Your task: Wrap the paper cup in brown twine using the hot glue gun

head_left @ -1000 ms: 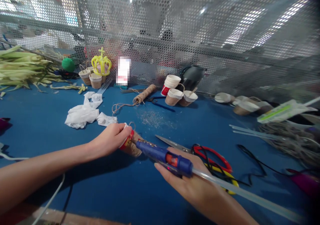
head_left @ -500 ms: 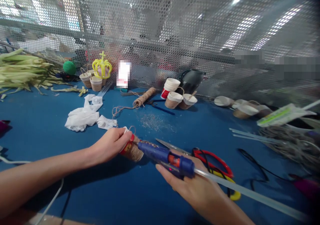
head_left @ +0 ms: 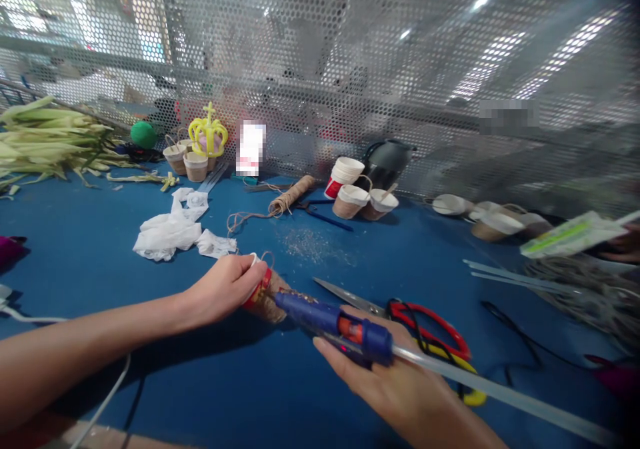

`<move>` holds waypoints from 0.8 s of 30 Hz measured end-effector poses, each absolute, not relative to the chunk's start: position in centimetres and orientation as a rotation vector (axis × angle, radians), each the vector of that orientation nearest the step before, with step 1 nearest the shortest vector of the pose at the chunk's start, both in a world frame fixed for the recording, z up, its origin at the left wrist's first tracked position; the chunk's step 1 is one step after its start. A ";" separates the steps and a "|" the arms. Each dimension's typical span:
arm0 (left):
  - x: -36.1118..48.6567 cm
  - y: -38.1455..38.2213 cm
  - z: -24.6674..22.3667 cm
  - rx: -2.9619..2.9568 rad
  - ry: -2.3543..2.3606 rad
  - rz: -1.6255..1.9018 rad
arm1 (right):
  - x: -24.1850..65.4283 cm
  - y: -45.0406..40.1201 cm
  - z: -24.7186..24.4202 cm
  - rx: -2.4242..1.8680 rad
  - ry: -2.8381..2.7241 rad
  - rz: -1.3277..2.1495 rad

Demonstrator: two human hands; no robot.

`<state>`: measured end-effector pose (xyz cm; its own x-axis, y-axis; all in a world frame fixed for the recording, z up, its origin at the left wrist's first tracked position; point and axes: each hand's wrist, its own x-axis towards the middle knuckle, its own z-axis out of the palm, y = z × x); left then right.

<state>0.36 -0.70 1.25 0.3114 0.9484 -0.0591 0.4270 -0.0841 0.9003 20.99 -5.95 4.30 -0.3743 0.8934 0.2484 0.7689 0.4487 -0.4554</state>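
My left hand [head_left: 225, 286] is closed around the rim of a red paper cup [head_left: 257, 292], which lies tilted on its side. Twine [head_left: 274, 308] is wound over the cup's lower part, and a loose loop of it rises by the rim. A blue hot glue gun [head_left: 330, 319] is gripped in my right hand [head_left: 387, 376], its nozzle at the twine on the cup. Whether the tip touches is too small to tell. From the gun's back end sticks a long clear glue stick [head_left: 490, 386]. Scissors [head_left: 430, 332] with red and yellow handles lie behind my right hand.
Farther back lie crumpled white tissue [head_left: 167, 234], a twine roll [head_left: 295, 194], blue-handled pliers [head_left: 327, 217] and several wrapped cups [head_left: 350, 202]. Corn husks [head_left: 50, 139] are heaped at far left. Coiled cord [head_left: 580, 296] and glue sticks [head_left: 520, 277] lie right. A perforated metal screen [head_left: 300, 69] stands behind.
The glue gun's nozzle has shifted slightly down along the cup's twine. The whole view has moved a little, and part of another person's hand now shows at the right edge.
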 end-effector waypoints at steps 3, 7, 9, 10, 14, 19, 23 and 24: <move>0.2 -0.8 1.1 1.726 1.242 0.715 | 21.2 -5.9 4.2 -1.490 -2.242 0.402; 0.1 -0.9 0.9 1.808 1.233 0.695 | 21.5 -5.5 4.0 -1.560 -2.213 0.322; 0.0 -0.9 0.9 1.831 1.237 0.682 | 21.6 -5.3 3.9 -1.551 -2.221 0.278; 0.0 -0.9 0.9 1.837 1.238 0.678 | 21.6 -5.2 3.8 -1.550 -2.218 0.258; 0.0 -1.0 1.0 1.843 1.235 0.674 | 21.7 -5.2 3.2 -1.584 -2.200 0.230; 0.1 -1.0 1.2 1.874 1.213 0.679 | 22.1 -5.5 2.9 -1.578 -2.206 0.274; 0.1 -1.0 1.3 1.887 1.224 0.677 | 22.7 -5.4 3.0 -1.541 -2.268 0.411; 0.1 -1.1 1.3 1.899 1.217 0.676 | 22.7 -5.4 3.1 -1.535 -2.281 0.443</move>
<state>0.08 -1.06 1.30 0.4035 0.9145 0.0286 0.5078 -0.2499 0.8244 22.74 -5.39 3.06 -0.3487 0.9300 0.1163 0.8189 0.3627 -0.4449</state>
